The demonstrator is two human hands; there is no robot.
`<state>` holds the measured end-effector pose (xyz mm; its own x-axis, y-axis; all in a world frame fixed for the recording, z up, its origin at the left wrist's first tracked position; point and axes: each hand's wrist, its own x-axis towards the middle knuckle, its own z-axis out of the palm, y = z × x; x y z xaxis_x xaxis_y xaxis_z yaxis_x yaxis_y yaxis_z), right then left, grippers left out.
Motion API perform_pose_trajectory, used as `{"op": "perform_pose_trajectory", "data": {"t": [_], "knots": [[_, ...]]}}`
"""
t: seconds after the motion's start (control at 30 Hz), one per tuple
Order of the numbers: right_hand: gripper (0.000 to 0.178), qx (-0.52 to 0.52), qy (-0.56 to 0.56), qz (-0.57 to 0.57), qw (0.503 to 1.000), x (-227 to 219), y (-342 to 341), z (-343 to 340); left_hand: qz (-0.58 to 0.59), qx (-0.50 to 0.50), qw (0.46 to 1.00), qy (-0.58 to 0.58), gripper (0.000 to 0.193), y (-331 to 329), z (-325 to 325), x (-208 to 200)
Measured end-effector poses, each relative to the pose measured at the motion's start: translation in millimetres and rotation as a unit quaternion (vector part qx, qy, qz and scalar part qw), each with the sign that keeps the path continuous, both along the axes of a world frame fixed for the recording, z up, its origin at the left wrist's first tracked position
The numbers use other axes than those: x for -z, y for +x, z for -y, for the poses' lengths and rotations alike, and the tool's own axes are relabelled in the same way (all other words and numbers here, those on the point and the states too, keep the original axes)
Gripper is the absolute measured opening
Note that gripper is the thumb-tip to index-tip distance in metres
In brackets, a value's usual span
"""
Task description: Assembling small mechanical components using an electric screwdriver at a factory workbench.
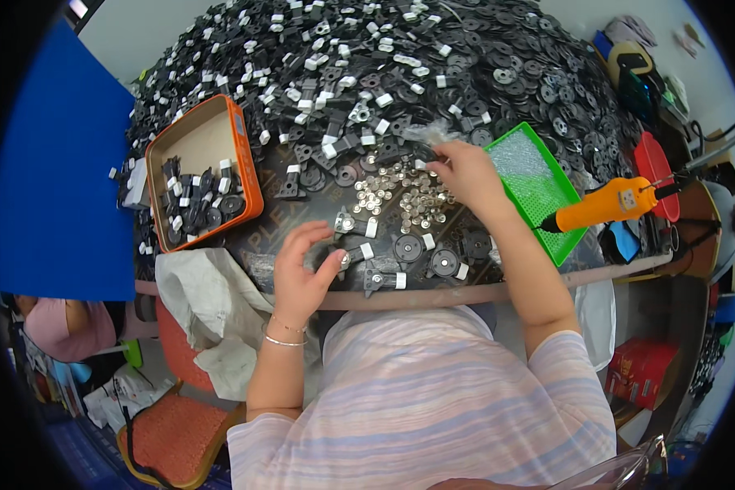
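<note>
My left hand (296,273) curves beside a small black part with a white end (358,255), thumb and fingers apart, the thumb tip close to it. Whether it touches the part is unclear. More such parts lie at the table's near edge, some with a round black disc (408,247). My right hand (468,175) reaches to the foot of the big heap, fingers closed on a black part with a white end (420,164); the fingers partly hide it. Small round metal pieces (376,192) lie in a loose pile just left of that hand.
A large heap of black parts (302,73) covers the back. At left stands an orange-rimmed box (249,175) holding several parts. On the right are a green tray (557,249) with small clear-silvery pieces, a yellow electric screwdriver (604,206) above it, and a red basin (655,175).
</note>
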<state>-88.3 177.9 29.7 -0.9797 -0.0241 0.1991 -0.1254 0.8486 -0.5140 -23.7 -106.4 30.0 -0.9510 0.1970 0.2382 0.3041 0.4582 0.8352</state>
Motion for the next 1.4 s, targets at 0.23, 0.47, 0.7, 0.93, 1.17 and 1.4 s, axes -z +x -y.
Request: {"op": "perform_pose_trajectory", "data": {"t": [0.23,0.47,0.7,0.93,1.17,1.4], "knots": [[0.022,-0.186,-0.079,0.041,0.978,0,16,38,0.021,-0.033,0.999,-0.003,0.028,-12,12,21],[0.007,-0.291,0.104,-0.159,0.938,18,25,90,0.075,-0.033,0.996,0.035,0.028,-21,8,41],[0.01,-0.316,0.129,-0.133,0.931,16,26,95,0.096,-0.01,0.994,0.042,0.032,-27,11,43],[0.01,-0.318,0.111,-0.139,0.931,12,26,97,0.109,0.014,0.991,0.07,0.036,-31,10,46],[0.015,-0.316,0.059,-0.112,0.94,12,10,82,0.121,0.014,0.991,0.061,0.037,-33,9,47],[0.013,-0.351,0.07,-0.102,0.928,15,8,80,0.131,0.015,0.989,0.064,0.037,-34,8,45]]}}
